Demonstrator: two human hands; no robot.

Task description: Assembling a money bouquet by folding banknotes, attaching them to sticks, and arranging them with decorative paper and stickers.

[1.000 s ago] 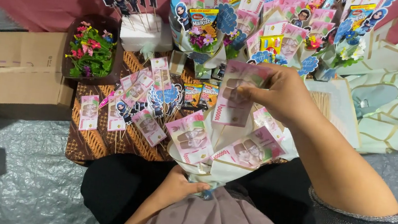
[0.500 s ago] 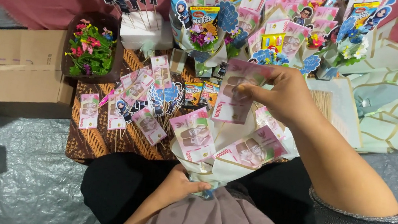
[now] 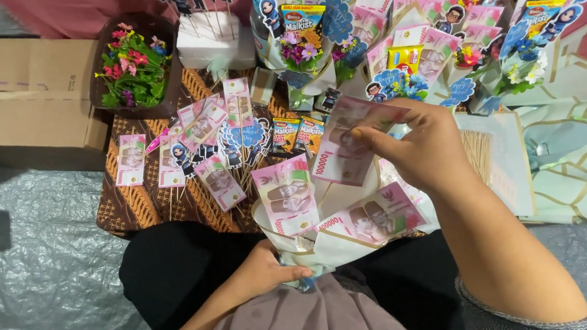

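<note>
In my lap I hold a paper-wrapped bouquet (image 3: 333, 241) with pink banknotes fanned out of its top. My left hand (image 3: 267, 270) grips the narrow base of the wrap. My right hand (image 3: 415, 146) pinches one pink banknote on a stick (image 3: 344, 145) and holds it upright at the middle of the bouquet, above the two notes (image 3: 286, 194) that sit in the wrap.
More banknotes on sticks and cartoon figure picks (image 3: 200, 138) lie on a brown patterned cloth (image 3: 140, 202). A dark tray of small flowers (image 3: 132, 67) stands at the left, cardboard boxes (image 3: 18, 101) beside it. Finished bouquets (image 3: 398, 43) and pale green wrapping paper (image 3: 586, 149) fill the back right.
My right hand has shifted the pink banknote slightly within the bouquet's middle. My left hand has stayed on the base.
</note>
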